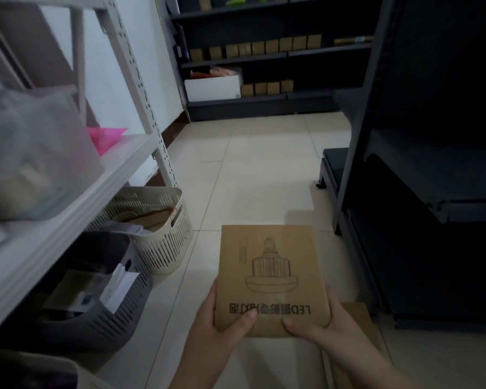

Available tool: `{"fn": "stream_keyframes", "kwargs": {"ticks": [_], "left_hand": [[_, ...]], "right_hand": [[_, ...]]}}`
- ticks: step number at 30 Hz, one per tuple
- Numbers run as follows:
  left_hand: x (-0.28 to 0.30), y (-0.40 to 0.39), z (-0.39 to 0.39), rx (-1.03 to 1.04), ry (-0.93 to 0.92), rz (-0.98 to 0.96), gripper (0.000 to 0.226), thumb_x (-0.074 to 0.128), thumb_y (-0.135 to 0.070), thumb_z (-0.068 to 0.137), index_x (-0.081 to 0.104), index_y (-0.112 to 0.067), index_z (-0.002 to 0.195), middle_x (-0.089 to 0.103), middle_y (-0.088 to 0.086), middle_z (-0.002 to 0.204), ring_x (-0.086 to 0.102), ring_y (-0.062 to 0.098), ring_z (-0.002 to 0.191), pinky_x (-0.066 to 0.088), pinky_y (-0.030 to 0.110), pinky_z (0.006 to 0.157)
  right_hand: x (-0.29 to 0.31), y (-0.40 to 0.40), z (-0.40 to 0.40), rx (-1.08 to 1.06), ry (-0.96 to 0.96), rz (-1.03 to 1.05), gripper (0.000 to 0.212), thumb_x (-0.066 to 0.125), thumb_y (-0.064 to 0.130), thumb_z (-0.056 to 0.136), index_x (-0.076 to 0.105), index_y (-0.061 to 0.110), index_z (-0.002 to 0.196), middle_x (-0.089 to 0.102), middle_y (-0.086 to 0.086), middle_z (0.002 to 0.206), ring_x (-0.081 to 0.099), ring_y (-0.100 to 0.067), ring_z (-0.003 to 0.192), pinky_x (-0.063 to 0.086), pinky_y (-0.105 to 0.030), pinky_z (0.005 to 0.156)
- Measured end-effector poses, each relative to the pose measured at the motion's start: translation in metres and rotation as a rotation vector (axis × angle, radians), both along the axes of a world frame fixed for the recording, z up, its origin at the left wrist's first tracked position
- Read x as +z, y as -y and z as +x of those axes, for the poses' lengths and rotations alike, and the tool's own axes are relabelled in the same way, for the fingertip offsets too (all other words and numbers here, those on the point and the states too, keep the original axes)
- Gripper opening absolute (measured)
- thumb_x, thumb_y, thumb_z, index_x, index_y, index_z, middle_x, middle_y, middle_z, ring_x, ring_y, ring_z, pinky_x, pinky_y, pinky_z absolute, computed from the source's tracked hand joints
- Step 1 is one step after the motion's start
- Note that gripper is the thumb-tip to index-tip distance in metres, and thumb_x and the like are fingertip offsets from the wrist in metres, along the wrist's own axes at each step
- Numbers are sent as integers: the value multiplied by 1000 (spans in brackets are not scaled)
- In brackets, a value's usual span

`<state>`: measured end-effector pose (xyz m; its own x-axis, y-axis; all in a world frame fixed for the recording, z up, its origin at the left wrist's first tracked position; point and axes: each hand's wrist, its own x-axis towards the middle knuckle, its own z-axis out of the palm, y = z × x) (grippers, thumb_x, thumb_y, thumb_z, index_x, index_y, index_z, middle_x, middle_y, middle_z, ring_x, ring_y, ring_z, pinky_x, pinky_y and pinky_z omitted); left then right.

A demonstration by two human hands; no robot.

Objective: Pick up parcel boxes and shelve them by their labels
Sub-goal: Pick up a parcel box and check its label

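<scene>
Gripping parcel box (270, 279) by near corners, left hand (222, 318) and right hand (320, 321) thumbs on top, held flat over floor (250, 169), print up, probably for label check before shelving.

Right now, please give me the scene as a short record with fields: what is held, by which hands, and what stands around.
held item: brown parcel box, print upside down to the camera
left hand: grips the box's near left corner
right hand: grips the box's near right corner
left side: cream basket and grey basket on the floor by a white rack
far end: dark shelves with rows of small brown boxes
</scene>
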<state>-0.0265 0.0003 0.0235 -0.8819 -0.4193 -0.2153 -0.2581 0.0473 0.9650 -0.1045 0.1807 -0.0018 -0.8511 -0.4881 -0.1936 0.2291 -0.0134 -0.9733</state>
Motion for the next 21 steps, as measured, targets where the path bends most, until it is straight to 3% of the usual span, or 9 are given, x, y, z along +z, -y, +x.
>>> {"fn": "stream_keyframes", "kwargs": {"ticks": [3, 7, 10, 12, 14, 18, 21], "left_hand": [[52, 2, -4, 8, 1, -4, 43, 74, -20, 72, 52, -50, 93, 68, -23, 93, 62, -10, 83, 45, 0, 56], [119, 2, -8, 22, -13, -18, 41, 73, -20, 73, 54, -46, 99, 68, -33, 80, 61, -18, 76, 47, 5, 60], [175, 0, -6, 44, -9, 7, 34, 71, -21, 76, 55, -47, 89, 65, -41, 73, 58, -24, 70, 44, 12, 66], [210, -5, -1, 46, -1, 39, 31, 70, -25, 77, 56, -46, 95, 66, -39, 76, 58, -23, 72, 44, 15, 69], [250, -8, 5, 50, -11, 61, 37, 71, -29, 76, 55, -43, 107, 70, -30, 88, 62, -14, 82, 45, 14, 71], [343, -14, 29, 70, 9, 129, 43, 66, -23, 80, 51, -37, 118, 64, -20, 104, 57, -3, 96, 46, 19, 77], [413, -18, 47, 70, 33, 169, 40, 64, -22, 82, 50, -36, 116, 62, -20, 102, 56, -2, 94, 46, 24, 81]], "right_hand": [[55, 0, -3, 4, 3, -5, 69, 81, 1, 64, 50, 26, 120, 75, 20, 83, 69, 5, 74, 50, -7, 58], [129, 1, -9, 4, -10, -6, 63, 82, 11, 65, 51, 29, 116, 75, 16, 88, 69, 3, 82, 51, -9, 65], [187, 2, -7, -8, 4, -11, 104, 86, 43, 49, 35, 34, 139, 63, 7, 124, 60, -9, 111, 47, -30, 98], [221, 0, -2, -10, 3, 15, 114, 81, 58, 43, 27, 40, 142, 52, 6, 136, 51, -13, 123, 38, -42, 109], [260, -4, 4, -20, 7, 55, 114, 77, 62, 44, 24, 41, 143, 47, 10, 139, 47, -12, 126, 33, -42, 111], [354, -18, 36, -16, 25, -22, 89, 71, 66, 56, 37, 43, 136, 47, 19, 135, 42, -4, 126, 33, -29, 104], [412, -24, 47, -62, 138, 89, 65, 58, 72, 65, 45, 54, 126, 47, 24, 134, 42, -3, 126, 30, -38, 111]]}}
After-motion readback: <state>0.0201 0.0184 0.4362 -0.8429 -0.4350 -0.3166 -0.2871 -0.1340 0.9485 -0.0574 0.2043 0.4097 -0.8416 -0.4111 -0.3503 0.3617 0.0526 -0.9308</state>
